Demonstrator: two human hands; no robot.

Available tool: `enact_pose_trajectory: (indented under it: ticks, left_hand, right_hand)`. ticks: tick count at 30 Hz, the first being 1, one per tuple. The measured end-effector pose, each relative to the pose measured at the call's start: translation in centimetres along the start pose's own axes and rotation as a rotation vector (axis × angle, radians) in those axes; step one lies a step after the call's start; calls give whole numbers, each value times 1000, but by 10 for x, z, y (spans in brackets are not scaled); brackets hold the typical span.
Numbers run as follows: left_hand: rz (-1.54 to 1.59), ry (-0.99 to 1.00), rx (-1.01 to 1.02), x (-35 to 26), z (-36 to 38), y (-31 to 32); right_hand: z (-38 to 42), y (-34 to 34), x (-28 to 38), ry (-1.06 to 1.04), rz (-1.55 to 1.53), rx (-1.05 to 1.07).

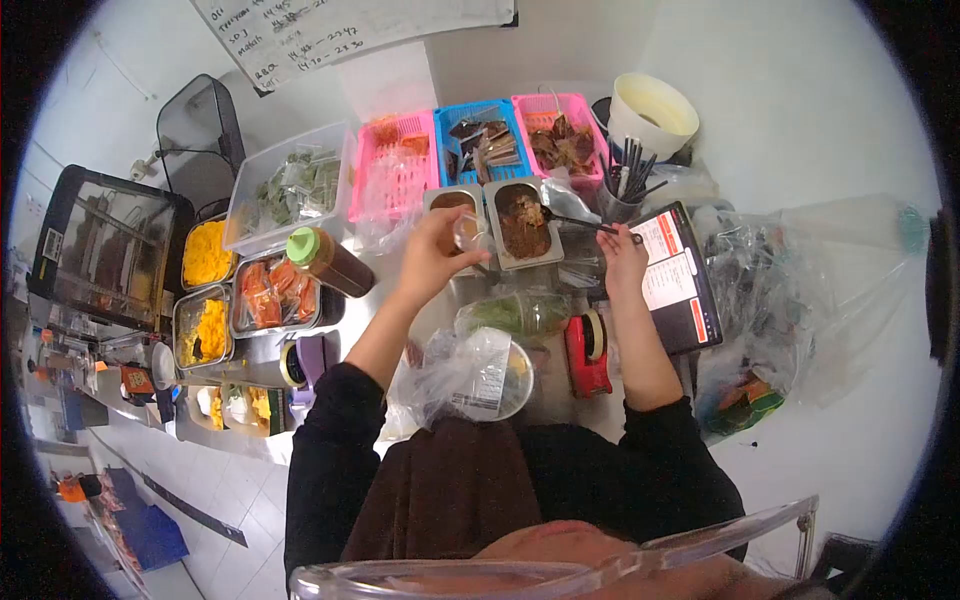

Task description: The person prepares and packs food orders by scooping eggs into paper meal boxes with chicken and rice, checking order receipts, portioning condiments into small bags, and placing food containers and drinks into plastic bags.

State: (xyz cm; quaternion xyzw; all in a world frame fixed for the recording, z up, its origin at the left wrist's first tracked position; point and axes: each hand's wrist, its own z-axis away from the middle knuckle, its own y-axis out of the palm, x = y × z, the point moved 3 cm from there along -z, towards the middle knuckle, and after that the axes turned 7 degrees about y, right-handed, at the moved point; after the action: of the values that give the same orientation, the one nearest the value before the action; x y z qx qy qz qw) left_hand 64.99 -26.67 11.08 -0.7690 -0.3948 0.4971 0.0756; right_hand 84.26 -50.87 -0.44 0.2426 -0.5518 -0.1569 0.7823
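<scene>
My left hand (437,245) is closed around a small clear plastic cup (466,235), held above a metal pan (453,200) of brown contents. In my right hand (624,262) is the handle of a black spoon (580,222). The spoon's bowl end reaches into a second metal pan (552,252), over a dark brown, crumbly sambal-like food (524,235) with a lighter lump at its top. Close to my body stands a white bowl (524,385) with a plastic bag and a printed label against it. A bag of green leaves (515,314) lies between my forearms.
Pink and blue baskets (478,112) of packets line the back. To the left are a green-capped sauce bottle (335,262), a clear bin (345,180) and trays of yellow and orange food. A red tape dispenser (590,375) and black menu folder (703,320) are on the right.
</scene>
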Motion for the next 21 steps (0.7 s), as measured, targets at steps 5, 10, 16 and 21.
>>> enact_pose_trajectory:
  ticks: [5, 10, 16, 21]
  left_hand:
    - [-26, -11, 45, 32, -25, 37]
    - [6, -11, 50, 29, -38, 56]
    - [126, -36, 0, 38, -42, 68]
    - [178, -112, -10, 42, -40, 71]
  right_hand:
    - [19, 34, 43, -100, -41, 94]
    - [43, 72, 77, -288, 87, 210]
    - [66, 106, 95, -498, 524, 329]
    - [99, 136, 104, -896, 999, 581]
